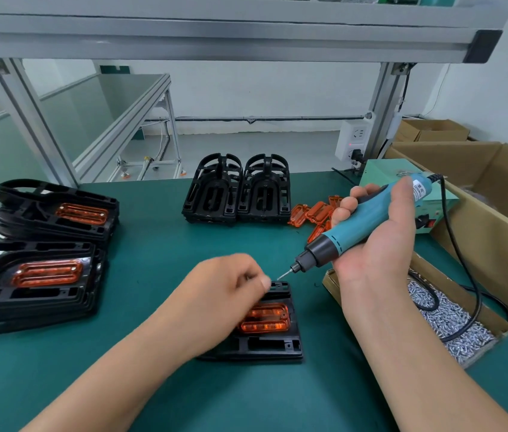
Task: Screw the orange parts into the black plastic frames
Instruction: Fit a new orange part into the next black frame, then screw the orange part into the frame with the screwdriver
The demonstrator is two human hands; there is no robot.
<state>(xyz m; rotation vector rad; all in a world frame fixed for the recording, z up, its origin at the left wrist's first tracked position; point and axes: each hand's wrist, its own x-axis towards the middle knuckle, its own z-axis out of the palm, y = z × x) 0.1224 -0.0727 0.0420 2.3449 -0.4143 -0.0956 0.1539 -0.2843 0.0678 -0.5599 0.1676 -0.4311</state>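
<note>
Two stacks likely done: at the bench's left edge, the far stack and the near stack each show an orange piece seated on top. I judge these finished, though the screw heads are too small to see.
Current frame: the black frame lies near the front edge, about mid-bench, with its orange part already seated in it.
Left grip: your left hand curls over the frame's far end, thumb and forefinger pinched on something small, probably a screw. It is too blurred to be sure.
Right grip: your right hand is wrapped round the screwdriver. Its bit is angled down just beside your left fingertips and is not yet on the frame.
Left to do: two stacks of empty frames stand at the far edge, with loose orange parts just to their right.
Supply: the box of screws sits by the right edge.
Progress: I judge you are mid-batch, and this frame is not yet fastened.
</note>
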